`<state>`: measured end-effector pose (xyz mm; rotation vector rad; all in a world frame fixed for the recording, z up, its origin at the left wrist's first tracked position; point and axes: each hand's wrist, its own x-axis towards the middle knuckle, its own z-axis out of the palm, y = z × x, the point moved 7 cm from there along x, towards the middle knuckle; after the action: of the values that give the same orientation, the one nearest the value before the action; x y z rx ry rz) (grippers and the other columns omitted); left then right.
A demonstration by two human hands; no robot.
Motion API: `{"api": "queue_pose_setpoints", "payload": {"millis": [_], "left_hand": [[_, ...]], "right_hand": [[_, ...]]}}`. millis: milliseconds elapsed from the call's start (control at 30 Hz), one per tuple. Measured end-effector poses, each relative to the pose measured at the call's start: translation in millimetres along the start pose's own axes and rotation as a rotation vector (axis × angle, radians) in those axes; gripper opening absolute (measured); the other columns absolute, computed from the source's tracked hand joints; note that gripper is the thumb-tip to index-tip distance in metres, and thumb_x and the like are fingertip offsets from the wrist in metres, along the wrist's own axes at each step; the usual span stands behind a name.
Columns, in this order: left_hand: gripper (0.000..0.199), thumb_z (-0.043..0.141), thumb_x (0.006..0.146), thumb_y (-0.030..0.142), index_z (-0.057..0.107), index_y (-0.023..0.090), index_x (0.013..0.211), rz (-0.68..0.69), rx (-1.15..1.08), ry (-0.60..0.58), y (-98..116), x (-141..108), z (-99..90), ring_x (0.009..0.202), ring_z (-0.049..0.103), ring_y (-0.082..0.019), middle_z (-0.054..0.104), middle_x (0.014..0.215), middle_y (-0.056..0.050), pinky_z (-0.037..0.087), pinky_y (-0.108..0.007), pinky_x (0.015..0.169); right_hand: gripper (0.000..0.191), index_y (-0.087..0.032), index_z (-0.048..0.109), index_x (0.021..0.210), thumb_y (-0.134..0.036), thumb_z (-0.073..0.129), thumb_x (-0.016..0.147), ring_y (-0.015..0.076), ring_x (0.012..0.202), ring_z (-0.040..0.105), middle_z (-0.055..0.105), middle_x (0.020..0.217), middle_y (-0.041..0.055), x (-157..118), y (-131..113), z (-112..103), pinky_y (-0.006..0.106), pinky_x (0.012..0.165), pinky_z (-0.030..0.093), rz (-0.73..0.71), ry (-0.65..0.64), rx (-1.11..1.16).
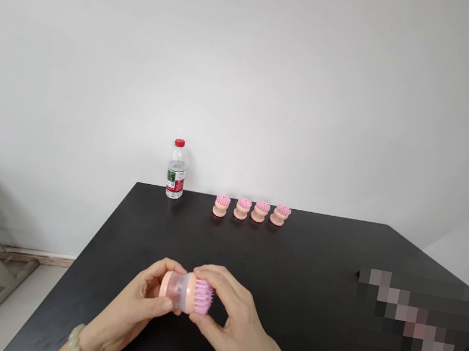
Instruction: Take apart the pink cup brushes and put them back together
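A pink-bristled brush (187,292) lies on its side between two bare hands, held above a black table (312,274) at lower center of the frame. The left hand (130,308) closes around its clear body (178,290) and peach end cap (166,283). The right hand (231,320) grips from the other side, fingers (210,274) arched over the bristles (204,297). A beaded bracelet (74,344) circles the left wrist. Four matching brushes (251,210) stand upright in a row near the table's far edge, a water bottle (176,170) to their left near the far corner. A stretch of tabletop separates them from the hands and runs right to a pixelated patch (416,313). The table's left edge drops diagonally toward the lower left, above a pale floor (16,306).
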<state>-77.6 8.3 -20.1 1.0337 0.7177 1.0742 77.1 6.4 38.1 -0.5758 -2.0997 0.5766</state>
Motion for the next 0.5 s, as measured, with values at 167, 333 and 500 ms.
{"api": "queue_pose_setpoints", "payload": {"millis": [167, 333, 500], "left_hand": [[0.052, 0.090, 0.064, 0.044, 0.069, 0.022, 0.107, 0.005, -0.017, 0.009, -1, 0, -2.1, 0.078, 0.052, -0.014, 0.061, 0.088, -0.001, 0.040, -0.026, 0.075], [0.062, 0.097, 0.052, 0.037, 0.070, 0.025, 0.106, 0.005, 0.023, -0.059, -6, 0, -1.2, 0.081, 0.051, -0.015, 0.058, 0.093, 0.000, 0.037, -0.024, 0.071], [0.045, 0.093, 0.061, 0.028, 0.071, 0.027, 0.100, 0.098, 0.109, -0.032, 0, 3, 3.1, 0.084, 0.050, -0.014, 0.051, 0.101, 0.001, 0.038, -0.024, 0.071]], "right_hand": [[0.041, -0.022, 0.055, 0.125, -0.017, 0.067, 0.086, 0.0221, 0.103, 0.066, 0.065, 0.117, 0.0096, 1, 0, 0, 0.032, 0.090, 0.054, 0.015, 0.001, 0.002], [0.022, -0.019, 0.061, 0.095, -0.031, 0.073, 0.079, 0.0170, 0.070, 0.060, 0.065, 0.083, 0.0022, 0, 13, 2, 0.028, 0.064, 0.049, 0.216, -0.012, 0.018], [0.035, -0.021, 0.047, 0.068, -0.044, 0.068, 0.082, 0.0100, 0.050, 0.043, 0.047, 0.056, -0.0062, -12, 46, 17, 0.022, 0.048, 0.034, 0.630, -0.092, 0.260]]}}
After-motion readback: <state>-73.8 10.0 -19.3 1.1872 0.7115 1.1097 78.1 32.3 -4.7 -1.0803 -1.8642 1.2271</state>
